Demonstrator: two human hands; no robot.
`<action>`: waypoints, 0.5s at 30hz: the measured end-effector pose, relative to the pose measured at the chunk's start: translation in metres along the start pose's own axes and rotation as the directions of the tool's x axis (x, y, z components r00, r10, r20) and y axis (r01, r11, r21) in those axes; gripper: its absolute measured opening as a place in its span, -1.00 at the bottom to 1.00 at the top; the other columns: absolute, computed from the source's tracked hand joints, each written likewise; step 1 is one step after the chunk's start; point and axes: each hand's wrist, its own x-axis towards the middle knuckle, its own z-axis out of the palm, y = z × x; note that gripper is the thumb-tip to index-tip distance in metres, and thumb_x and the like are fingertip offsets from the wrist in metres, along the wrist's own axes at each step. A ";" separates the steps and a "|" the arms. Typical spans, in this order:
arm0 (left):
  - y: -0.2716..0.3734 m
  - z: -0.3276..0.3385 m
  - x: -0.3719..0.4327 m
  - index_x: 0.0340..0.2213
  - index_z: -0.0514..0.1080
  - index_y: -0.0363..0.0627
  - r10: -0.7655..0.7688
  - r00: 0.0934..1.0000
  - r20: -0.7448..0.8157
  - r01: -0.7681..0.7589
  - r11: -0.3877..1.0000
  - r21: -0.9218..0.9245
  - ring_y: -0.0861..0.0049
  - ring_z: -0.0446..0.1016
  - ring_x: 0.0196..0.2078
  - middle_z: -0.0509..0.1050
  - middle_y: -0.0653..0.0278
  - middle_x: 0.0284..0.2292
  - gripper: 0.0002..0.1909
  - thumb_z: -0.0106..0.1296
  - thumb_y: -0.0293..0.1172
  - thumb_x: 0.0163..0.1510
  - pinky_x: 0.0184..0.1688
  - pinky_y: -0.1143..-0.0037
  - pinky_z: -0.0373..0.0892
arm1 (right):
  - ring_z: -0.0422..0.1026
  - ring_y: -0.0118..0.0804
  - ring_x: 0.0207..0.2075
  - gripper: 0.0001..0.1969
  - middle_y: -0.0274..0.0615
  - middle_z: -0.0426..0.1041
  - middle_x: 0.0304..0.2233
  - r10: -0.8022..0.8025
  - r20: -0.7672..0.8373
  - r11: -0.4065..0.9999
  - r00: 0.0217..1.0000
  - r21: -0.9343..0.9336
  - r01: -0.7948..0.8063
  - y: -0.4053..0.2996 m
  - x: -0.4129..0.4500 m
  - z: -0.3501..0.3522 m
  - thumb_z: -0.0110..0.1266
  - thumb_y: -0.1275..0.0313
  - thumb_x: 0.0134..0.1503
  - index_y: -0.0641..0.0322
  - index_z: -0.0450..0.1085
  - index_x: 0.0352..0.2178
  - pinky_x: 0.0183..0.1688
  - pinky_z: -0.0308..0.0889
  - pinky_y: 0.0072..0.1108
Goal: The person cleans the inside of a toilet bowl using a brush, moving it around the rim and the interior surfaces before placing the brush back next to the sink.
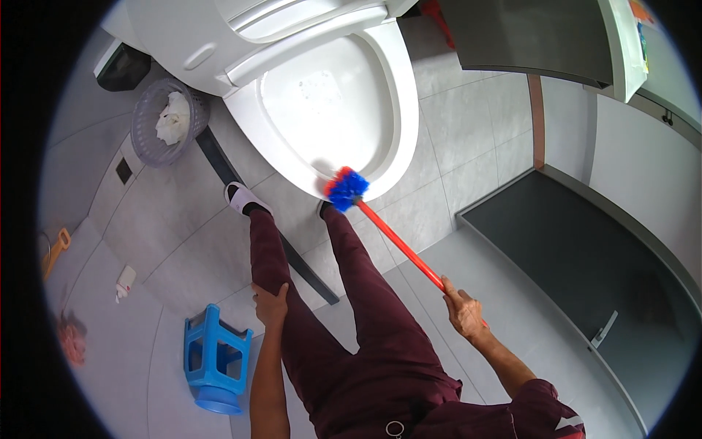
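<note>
My right hand (464, 314) is closed around the red handle of a toilet brush (402, 245). The brush's round head of blue and red bristles (346, 190) is at the front rim of a white toilet bowl (408, 118); whether it touches the rim I cannot tell. The toilet's seat and lid are raised, and small bubbles or specks show inside the bowl. My left hand (271, 305) rests on my left leg near the knee, with no object visible in it.
A lilac wastebasket (143, 123) with crumpled paper stands left of the toilet. A dark floor strip (308, 269) runs between my feet. Lower left are a blue plastic stool (219, 329) and a white bottle (125, 281). A dark cabinet (526, 41) juts in upper right; a dark door (581, 263) is at right.
</note>
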 end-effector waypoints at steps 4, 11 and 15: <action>0.001 0.000 0.000 0.06 -0.15 -0.28 -0.003 1.000 -0.001 0.003 1.000 0.009 -0.02 0.31 -0.14 0.21 -0.21 -0.11 -0.05 -0.01 0.11 -0.16 -0.10 0.30 0.26 | 0.32 -0.06 -0.67 -0.48 -0.10 0.28 -0.66 0.133 -0.091 0.991 0.987 0.010 -0.133 0.029 -0.024 0.004 -0.07 0.42 0.02 -0.10 0.04 0.05 -0.62 0.26 -0.33; 0.005 -0.002 0.002 0.06 -0.15 -0.25 -0.018 1.000 -0.004 0.018 1.000 0.022 -0.01 0.30 -0.13 0.20 -0.21 -0.10 -0.05 0.03 0.09 -0.18 -0.09 0.30 0.26 | 0.32 0.04 -0.64 -0.56 0.04 0.32 -0.64 0.146 -0.282 0.989 0.948 0.040 -0.140 0.033 0.053 -0.002 -0.10 0.46 0.04 0.04 0.12 0.00 -0.59 0.22 -0.31; 0.007 -0.001 0.002 0.06 -0.15 -0.23 0.002 1.000 -0.024 -0.001 1.000 0.031 0.00 0.31 -0.13 0.21 -0.21 -0.10 -0.05 0.04 0.08 -0.19 -0.10 0.30 0.26 | 0.32 0.07 -0.62 -0.58 0.08 0.32 -0.63 0.151 -0.382 0.984 0.912 0.148 -0.101 0.036 0.101 -0.015 -0.10 0.45 0.04 0.06 0.14 -0.01 -0.58 0.20 -0.31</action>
